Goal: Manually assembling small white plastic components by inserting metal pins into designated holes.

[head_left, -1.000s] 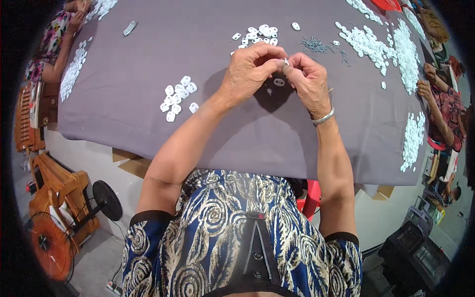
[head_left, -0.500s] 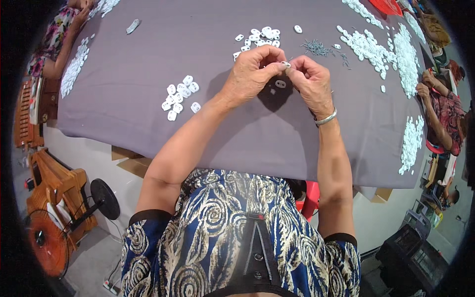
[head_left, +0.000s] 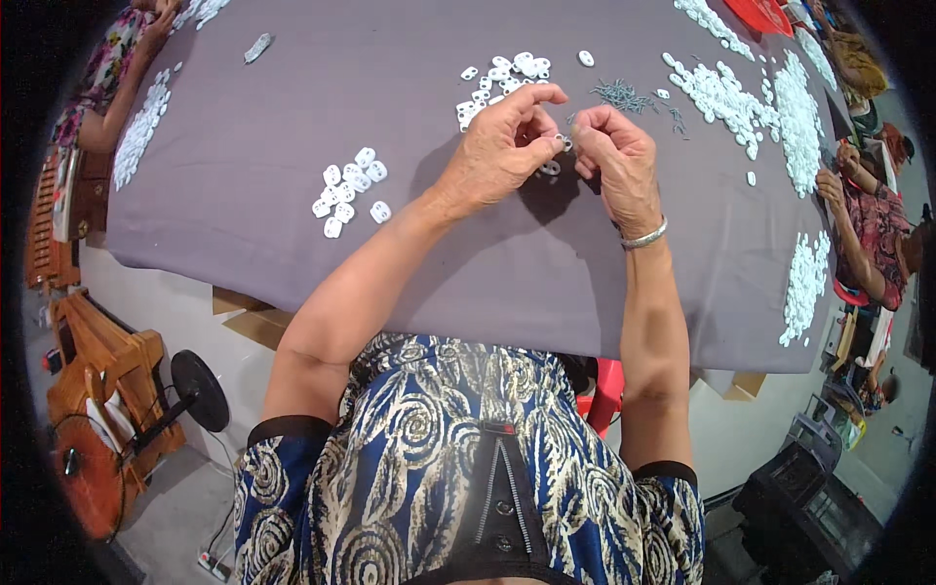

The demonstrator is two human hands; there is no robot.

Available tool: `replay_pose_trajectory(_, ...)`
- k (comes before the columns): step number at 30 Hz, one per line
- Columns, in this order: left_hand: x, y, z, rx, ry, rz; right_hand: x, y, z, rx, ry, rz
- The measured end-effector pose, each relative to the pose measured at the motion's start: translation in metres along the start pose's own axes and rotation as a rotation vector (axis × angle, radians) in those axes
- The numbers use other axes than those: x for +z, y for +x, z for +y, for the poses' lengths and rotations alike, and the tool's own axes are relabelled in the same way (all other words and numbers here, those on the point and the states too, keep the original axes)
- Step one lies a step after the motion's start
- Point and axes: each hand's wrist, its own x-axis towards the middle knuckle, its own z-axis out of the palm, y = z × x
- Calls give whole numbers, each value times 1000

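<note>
Over the table's middle my left hand (head_left: 502, 146) pinches a small white plastic piece (head_left: 563, 142) with holes between thumb and forefinger. Close beside it on the right, my right hand (head_left: 616, 156) has its thumb and fingertips pressed together; whatever they hold is too small to make out. Another white piece with two holes (head_left: 550, 169) lies below the left fingertips, partly covered. Behind the hands sit a cluster of white two-holed pieces (head_left: 526, 65) and a heap of thin grey pieces (head_left: 624, 95). A separate group of white pieces (head_left: 344, 192) rests left of my left forearm.
A grey cloth (head_left: 253, 185) covers the table. Large piles of white pieces (head_left: 801, 117) spread along the right side, with a red tray (head_left: 759, 14) at the far right. Other people work at the left and right edges. A fan (head_left: 93, 478) stands at lower left.
My right fingertips have drawn slightly apart from the white piece, which stays in my left hand. The left forefinger has lifted and stretched out. The view has shifted slightly.
</note>
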Motion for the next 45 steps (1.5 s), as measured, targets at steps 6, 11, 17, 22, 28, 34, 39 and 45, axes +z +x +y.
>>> replay_pose_trajectory(6, 1, 0, -4, 11, 16, -9, -2, 0, 1, 0, -53, -6)
replay_pose_trajectory(11, 2, -1, -5, 14, -11, -7, -2, 1, 2, -4, -63, 8)
replay_pose_trajectory(17, 1, -1, -9, 19, -9, -1, 1, 0, 0, -32, -148, 5)
replay_pose_trajectory(22, 2, -1, -11, 27, -1, 3, 2, -1, -3, -73, -232, -3)
replay_pose_trajectory(28, 5, -2, -16, 55, 15, 22, -1, 0, -1, -37, -247, -29)
replay_pose_trajectory(34, 7, -4, -14, 42, 27, 71, 3, -1, -6, 12, -285, -36)
replay_pose_trajectory(39, 2, -2, -8, 31, 26, 52, 4, 1, -4, -45, -279, -31)
replay_pose_trajectory(45, -9, 7, -4, 65, -31, 117, -2, -2, -8, -57, -327, 27)
